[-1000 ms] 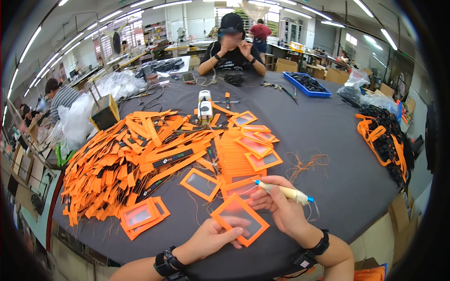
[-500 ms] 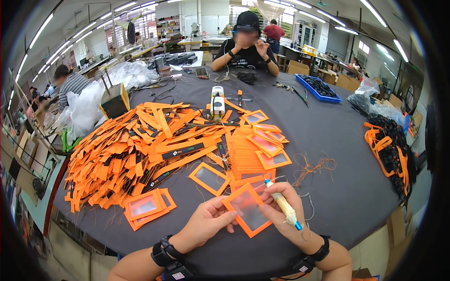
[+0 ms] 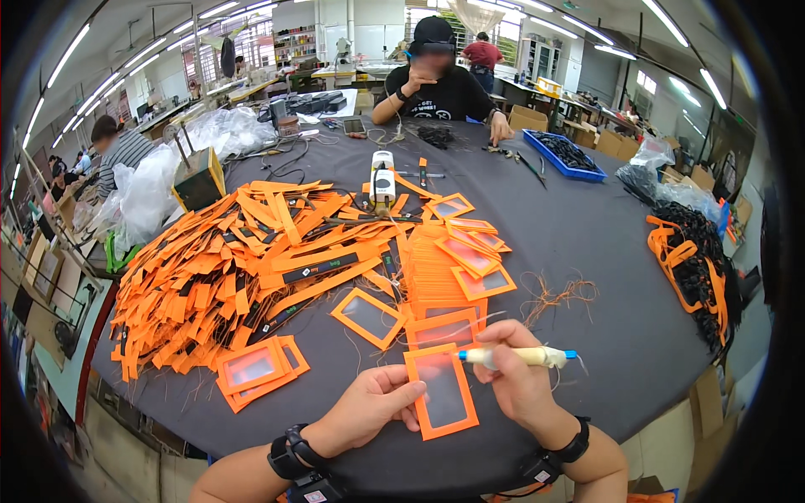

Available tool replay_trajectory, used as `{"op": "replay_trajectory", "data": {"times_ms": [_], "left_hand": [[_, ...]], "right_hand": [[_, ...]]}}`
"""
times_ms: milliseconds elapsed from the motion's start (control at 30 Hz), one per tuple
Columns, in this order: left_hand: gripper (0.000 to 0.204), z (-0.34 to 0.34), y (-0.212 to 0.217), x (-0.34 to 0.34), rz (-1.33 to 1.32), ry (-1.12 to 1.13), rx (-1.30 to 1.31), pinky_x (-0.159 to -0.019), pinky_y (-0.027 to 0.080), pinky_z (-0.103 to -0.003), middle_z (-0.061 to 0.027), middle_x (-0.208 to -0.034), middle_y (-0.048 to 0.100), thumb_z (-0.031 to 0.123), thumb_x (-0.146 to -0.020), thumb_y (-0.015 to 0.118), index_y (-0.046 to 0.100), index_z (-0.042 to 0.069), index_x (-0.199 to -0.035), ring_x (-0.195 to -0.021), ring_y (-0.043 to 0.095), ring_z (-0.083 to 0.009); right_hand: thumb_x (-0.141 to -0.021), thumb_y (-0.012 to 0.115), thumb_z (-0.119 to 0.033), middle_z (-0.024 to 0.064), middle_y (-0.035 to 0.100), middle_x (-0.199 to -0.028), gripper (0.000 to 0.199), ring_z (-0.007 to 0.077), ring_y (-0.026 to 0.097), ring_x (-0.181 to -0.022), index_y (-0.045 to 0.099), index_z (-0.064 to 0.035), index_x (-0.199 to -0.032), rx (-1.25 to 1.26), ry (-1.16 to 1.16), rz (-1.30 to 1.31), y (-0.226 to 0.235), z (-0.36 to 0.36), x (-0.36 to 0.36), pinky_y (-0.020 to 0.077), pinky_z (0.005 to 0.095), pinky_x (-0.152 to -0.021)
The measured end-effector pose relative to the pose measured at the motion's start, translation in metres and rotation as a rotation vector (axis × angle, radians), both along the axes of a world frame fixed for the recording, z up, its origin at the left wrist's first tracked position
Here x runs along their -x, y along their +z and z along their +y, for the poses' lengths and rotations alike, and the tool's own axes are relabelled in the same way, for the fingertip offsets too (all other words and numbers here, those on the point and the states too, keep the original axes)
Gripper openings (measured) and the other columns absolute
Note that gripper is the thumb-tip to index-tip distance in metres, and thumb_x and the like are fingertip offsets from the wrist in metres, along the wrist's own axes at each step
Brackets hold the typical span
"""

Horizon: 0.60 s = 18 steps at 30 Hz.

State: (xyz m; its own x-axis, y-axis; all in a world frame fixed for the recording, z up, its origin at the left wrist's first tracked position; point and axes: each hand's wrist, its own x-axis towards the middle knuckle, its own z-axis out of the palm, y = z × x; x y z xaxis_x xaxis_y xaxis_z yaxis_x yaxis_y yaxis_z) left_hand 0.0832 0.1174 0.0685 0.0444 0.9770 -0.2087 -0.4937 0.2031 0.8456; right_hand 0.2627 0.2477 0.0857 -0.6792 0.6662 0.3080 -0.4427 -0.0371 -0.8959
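Note:
My left hand (image 3: 367, 408) pinches the left edge of an orange-bordered rectangle with a clear window (image 3: 446, 396), held just above the table. My right hand (image 3: 521, 390) grips a pen-shaped tool (image 3: 537, 357) with a cream wrapped body and blue ends; a thin wire trails from it. Its tip points left at the upper right corner of the orange piece; whether they touch I cannot tell. Just beyond lies a neat stack of similar orange window pieces (image 3: 440, 289), and a single window piece (image 3: 367, 318) lies to its left.
A large heap of orange strips (image 3: 201, 285) covers the left. A few window pieces (image 3: 251, 369) lie in front of it. Loose orange threads (image 3: 558, 295), a white power box (image 3: 382, 180), a blue tray (image 3: 566, 155) and black-orange straps (image 3: 692, 277) are about. A person (image 3: 436, 92) sits opposite.
The orange window piece has turned more upright. My right hand has let go of its edge and swung the tool level, tip to the corner. The person opposite has lowered one hand to the table.

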Motion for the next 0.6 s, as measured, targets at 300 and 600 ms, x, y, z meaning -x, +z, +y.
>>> {"op": "replay_trajectory", "data": {"times_ms": [300, 600], "left_hand": [[0.032, -0.0028, 0.0069, -0.0018, -0.158, -0.026, 0.031, -0.064, 0.055, -0.024, -0.005, -0.09, 0.064, 0.009, -0.097, 0.053, 0.054, -0.003, -0.126, -0.072, 0.064, -0.012], [0.032, -0.0023, 0.0054, -0.0014, -0.184, -0.02, 0.053, -0.064, 0.056, -0.024, -0.0054, -0.088, 0.063, 0.007, -0.097, 0.053, 0.054, -0.004, -0.127, -0.071, 0.064, -0.0132]], "right_hand": [[-0.087, 0.069, -0.009, 0.0044, 0.063, -0.081, 0.015, 0.0059, 0.053, -0.063, 0.061, -0.0017, -0.098, 0.13, -0.039, -0.174, -0.0035, -0.0059, 0.0029, 0.0424, 0.0193, -0.055], [-0.087, 0.07, -0.009, 0.0044, 0.063, -0.081, 0.015, 0.0067, 0.054, -0.064, 0.063, -0.0015, -0.097, 0.197, 0.001, -0.147, -0.0038, -0.0056, 0.0049, 0.0432, 0.0195, -0.055]]}}
